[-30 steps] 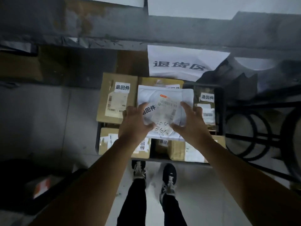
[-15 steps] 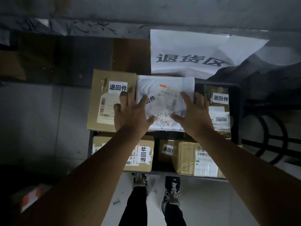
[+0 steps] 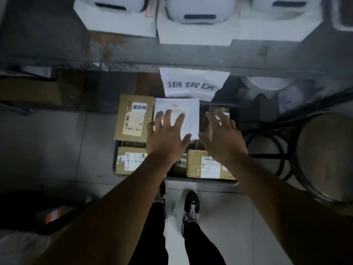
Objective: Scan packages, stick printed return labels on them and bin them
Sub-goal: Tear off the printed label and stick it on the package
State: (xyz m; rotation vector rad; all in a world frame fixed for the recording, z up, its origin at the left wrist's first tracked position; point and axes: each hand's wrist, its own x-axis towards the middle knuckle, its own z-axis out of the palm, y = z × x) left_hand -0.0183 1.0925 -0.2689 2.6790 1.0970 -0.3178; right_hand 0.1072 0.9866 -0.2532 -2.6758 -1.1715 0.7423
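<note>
Overhead, sign (image 3: 191, 85) "退货区"; box label (image 3: 139, 107) seemingly "退回件".

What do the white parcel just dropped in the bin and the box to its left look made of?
White parcel: looks like a soft matte plastic mailer, flat and creased, though paper is possible. Box: brown corrugated cardboard, dull finish, with folded flaps and white paper labels stuck on.

Dim, bluish indoor light | brightest on white boxes (image 3: 193, 25) at top | floor corners in deep shadow | shoes (image 3: 191, 207) motion-blurred | wide-angle bending at edges
</note>
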